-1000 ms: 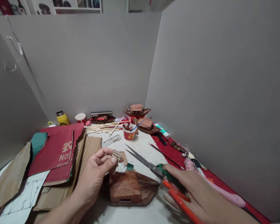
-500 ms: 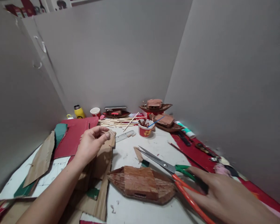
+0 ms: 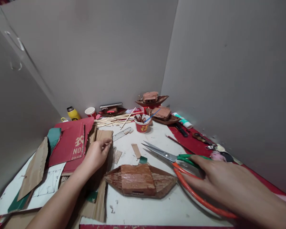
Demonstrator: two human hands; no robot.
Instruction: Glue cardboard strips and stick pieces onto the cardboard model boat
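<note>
Over the brown cardboard sheet [image 3: 105, 135], my left hand [image 3: 97, 156] hovers with curled fingers, a small gap between thumb and forefinger and nothing visible in them. A small corrugated cardboard piece [image 3: 117, 156] lies just right of its fingertips. My right hand [image 3: 219, 176] grips scissors [image 3: 166, 156] by their orange and green handles. The blades point left and are slightly parted, with nothing between them. Below the blades sits a brown model boat [image 3: 138, 181] with a glossy cabin roof. Beyond the boat lie a cardboard strip [image 3: 135, 151] and a green scrap [image 3: 143, 159].
A paper cup with brown paint [image 3: 142, 127] and a blue stick stands behind, near thin wooden sticks [image 3: 109, 121] and a ruler [image 3: 122, 134]. More model boats [image 3: 151, 99] line the back. Red cardboard [image 3: 69, 143] lies left; a pencil [image 3: 178, 143] lies right.
My left hand has let go of the small cardboard piece, which now lies on the table, and has moved slightly down. The scissors stay in my right hand. The view has shifted.
</note>
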